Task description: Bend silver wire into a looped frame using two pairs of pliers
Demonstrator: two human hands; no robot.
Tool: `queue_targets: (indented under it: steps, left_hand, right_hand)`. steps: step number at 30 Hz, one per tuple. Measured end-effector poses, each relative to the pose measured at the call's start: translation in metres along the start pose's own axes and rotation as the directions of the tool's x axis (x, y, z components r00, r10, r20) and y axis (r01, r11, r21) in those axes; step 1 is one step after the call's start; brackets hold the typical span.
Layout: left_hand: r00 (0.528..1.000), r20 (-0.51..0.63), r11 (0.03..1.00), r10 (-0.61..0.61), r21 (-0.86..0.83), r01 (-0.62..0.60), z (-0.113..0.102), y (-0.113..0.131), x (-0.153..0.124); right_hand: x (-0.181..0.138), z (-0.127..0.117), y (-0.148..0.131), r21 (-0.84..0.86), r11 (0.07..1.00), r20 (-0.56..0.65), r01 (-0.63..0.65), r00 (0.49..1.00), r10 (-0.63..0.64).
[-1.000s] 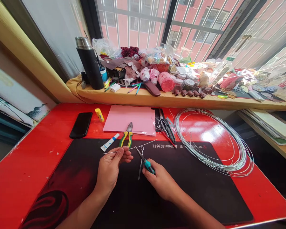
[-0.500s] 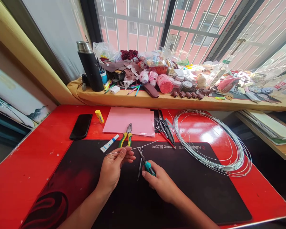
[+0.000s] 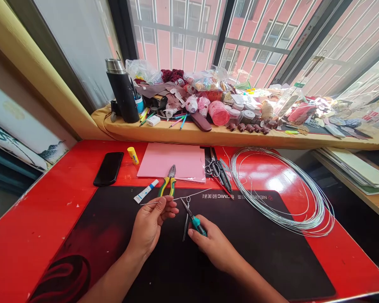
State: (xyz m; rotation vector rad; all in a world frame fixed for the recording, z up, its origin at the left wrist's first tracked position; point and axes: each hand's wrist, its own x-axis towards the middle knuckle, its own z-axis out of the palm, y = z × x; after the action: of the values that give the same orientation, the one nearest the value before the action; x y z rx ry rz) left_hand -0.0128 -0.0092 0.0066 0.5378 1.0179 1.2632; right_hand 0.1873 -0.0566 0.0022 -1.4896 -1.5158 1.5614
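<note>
Between thumb and fingers, my left hand (image 3: 154, 216) pinches a thin straight wire (image 3: 199, 193) that slants up to the right. My right hand (image 3: 210, 240) is wrapped round the teal handle of long-nose pliers (image 3: 194, 219); their narrow tips point up-left, close to the wire. Beside the tips is a small wire loop (image 3: 188, 199) with two thin ends hanging down; whether it hangs on the straight wire I cannot tell. Yellow-green combination pliers (image 3: 168, 181) lie just beyond my left hand, partly on pink paper (image 3: 173, 162).
A large coil of wire (image 3: 322, 210) lies on the right of the red table (image 3: 25, 219). Scissors (image 3: 212, 168) and a black cutter (image 3: 223, 176) are behind the mat (image 3: 255, 261). Left stand a glue stick (image 3: 133, 155), a tube (image 3: 145, 191) and a phone (image 3: 108, 169).
The whole view has shifted slightly downward in the picture. Both hands keep their grips, and the plier tips stay near the wire with hardly any movement.
</note>
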Motion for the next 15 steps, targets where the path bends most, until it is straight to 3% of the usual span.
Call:
queue_targets:
  steps: [8,15]
  left_hand:
    - [1.0,0.008,1.0,0.017,0.004,-0.017,0.001,-0.003,0.002]
    - [0.997,-0.075,0.999,0.016,-0.044,-0.019,-0.002,-0.001,0.005]
  right_hand:
    - [0.003,0.003,0.0,0.066,0.997,0.006,-0.033,0.999,0.033]
    - [-0.005,0.002,-0.009,0.153,0.986,0.08,-0.065,0.995,0.053]
